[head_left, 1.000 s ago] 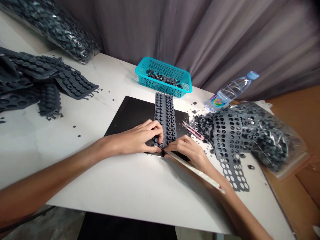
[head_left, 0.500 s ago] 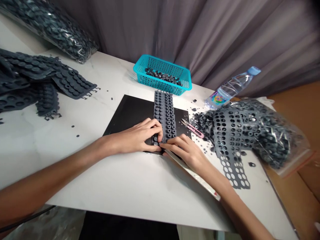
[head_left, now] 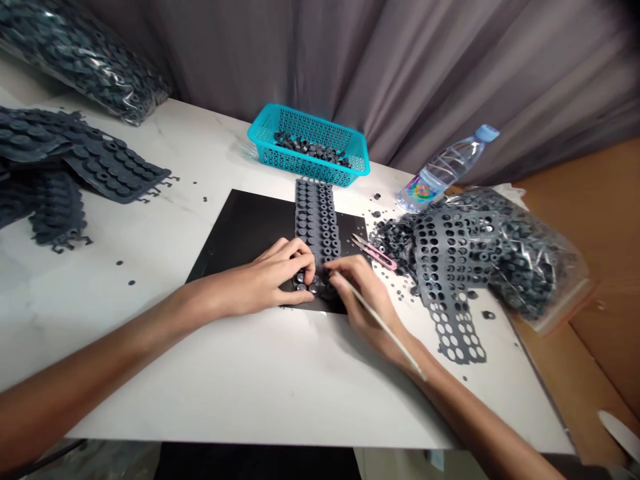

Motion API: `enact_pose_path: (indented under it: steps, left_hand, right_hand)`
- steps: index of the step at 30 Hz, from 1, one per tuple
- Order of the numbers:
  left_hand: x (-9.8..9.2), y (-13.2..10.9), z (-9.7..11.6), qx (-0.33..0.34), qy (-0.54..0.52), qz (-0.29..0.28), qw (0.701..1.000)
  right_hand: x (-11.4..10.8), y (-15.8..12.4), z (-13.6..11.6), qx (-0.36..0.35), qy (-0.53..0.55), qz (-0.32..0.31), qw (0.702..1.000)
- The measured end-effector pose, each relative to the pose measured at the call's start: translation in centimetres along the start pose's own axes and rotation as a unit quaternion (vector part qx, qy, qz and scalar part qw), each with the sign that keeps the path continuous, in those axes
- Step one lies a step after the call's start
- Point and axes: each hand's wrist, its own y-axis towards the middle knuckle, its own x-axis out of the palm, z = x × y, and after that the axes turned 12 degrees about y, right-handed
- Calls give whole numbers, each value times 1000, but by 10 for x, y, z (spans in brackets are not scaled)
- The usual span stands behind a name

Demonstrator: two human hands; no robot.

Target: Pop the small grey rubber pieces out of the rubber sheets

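A dark grey rubber sheet with rows of round ring-like parts lies lengthwise on a black mat. My left hand rests over its near end, thumb and curled forefinger closed about the small round parts there. The fingertip contact is partly hidden. Just right of it, my right hand is closed on a thin pale strip, seen nearly edge-on and slanting back over the wrist. Its fingertips are at the sheet's near right edge. Pink-handled thread snips lie to the right.
A turquoise basket of small dark parts stands behind the mat. On the right are a water bottle, a punched-out rubber sheet and a bag of parts. More rubber sheets and a full bag occupy the left.
My right hand has turned and lifted slightly off the near edge, and the pale strip now shows its narrow edge. My left hand keeps its place on the sheet. The view has shifted slightly.
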Motion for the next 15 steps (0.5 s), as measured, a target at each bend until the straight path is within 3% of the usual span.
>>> enact_pose_path:
  steps: [2, 4, 9, 11, 15]
  left_hand:
    - [0, -1, 0, 1, 0, 0, 1000]
    - [-1, -1, -1, 3, -2, -3, 1000]
    - [-4, -3, -2, 16, 16, -2, 1000]
    - [-6, -5, 0, 25, 34, 15, 999]
    - [-7, -11, 8, -15, 152, 72, 986]
  right_hand:
    - [-10, 4, -1, 50, -6, 88, 995]
    - [-24, 7, -1, 65, -31, 127, 989]
    - [-49, 6, 1, 16, -107, 72, 992]
    - [-48, 4, 1, 14, -107, 60, 992]
    - [-32, 1, -3, -30, -47, -40, 998]
